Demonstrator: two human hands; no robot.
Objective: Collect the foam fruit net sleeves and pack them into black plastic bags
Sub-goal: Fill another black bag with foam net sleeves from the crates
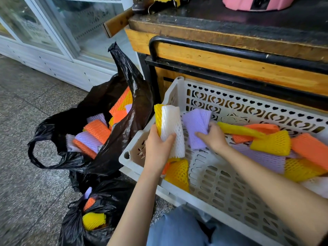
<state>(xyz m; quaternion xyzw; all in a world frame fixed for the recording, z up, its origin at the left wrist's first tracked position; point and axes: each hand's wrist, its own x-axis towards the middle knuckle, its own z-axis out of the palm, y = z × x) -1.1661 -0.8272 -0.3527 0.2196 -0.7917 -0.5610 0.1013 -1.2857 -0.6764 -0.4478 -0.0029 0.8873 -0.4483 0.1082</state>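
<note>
So my left hand [158, 148] grips a white sleeve [173, 129], right hand [213, 137] pinches a purple sleeve [195, 126], open black bag [115, 157] at 9 o'clock.

Bright even daylight, soft shadows, glare on glass door [53, 23], wide-angle bending at edges

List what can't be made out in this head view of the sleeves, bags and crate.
- Open black bag: lower contents, hidden by its own plastic.
- Lower black bag: cut off by the bottom edge; plastic hides most contents.
- Crate: right end cut off by the frame edge.
- Left hand: how many sleeves sit behind the white sleeve, hidden by it and the fingers.
</note>
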